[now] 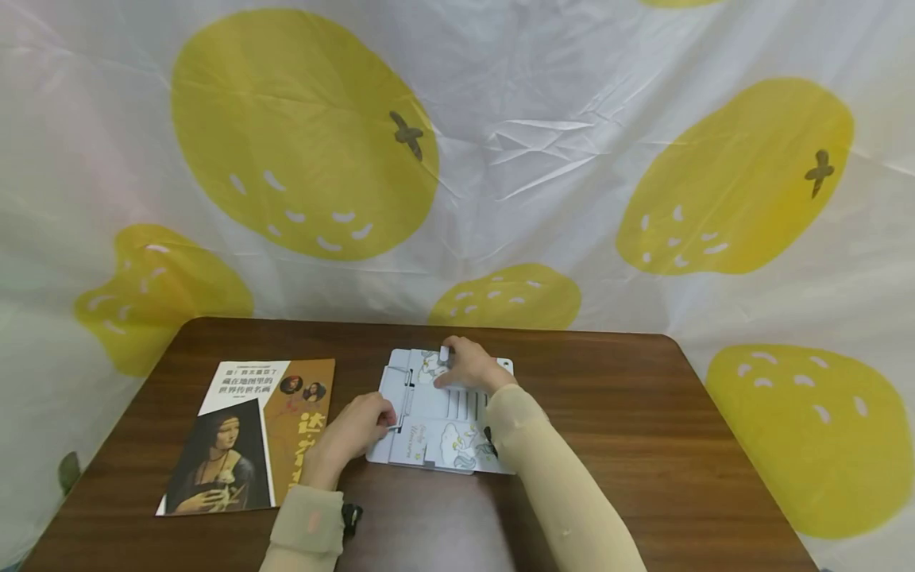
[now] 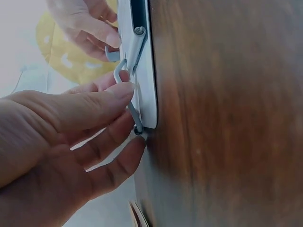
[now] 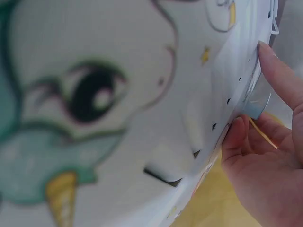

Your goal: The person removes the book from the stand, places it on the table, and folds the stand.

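A white folding book stand [image 1: 438, 407] printed with cartoon unicorns lies nearly flat on the table. My left hand [image 1: 357, 429] is at its left edge. In the left wrist view its thumb and forefinger pinch a bent white wire bracket [image 2: 133, 113] hinged to the stand, and the other fingers are spread. My right hand [image 1: 468, 365] rests at the stand's far side, thumb and forefinger apart on the panel. A small grey tab [image 3: 257, 109] sits by those fingers in the right wrist view. Part of the stand's right side is hidden under the right forearm.
A book [image 1: 239, 453] with a painted portrait on its cover lies on the brown wooden table [image 1: 629, 445], left of the stand. Behind the table hangs a white curtain [image 1: 522, 167] with large yellow fruit prints.
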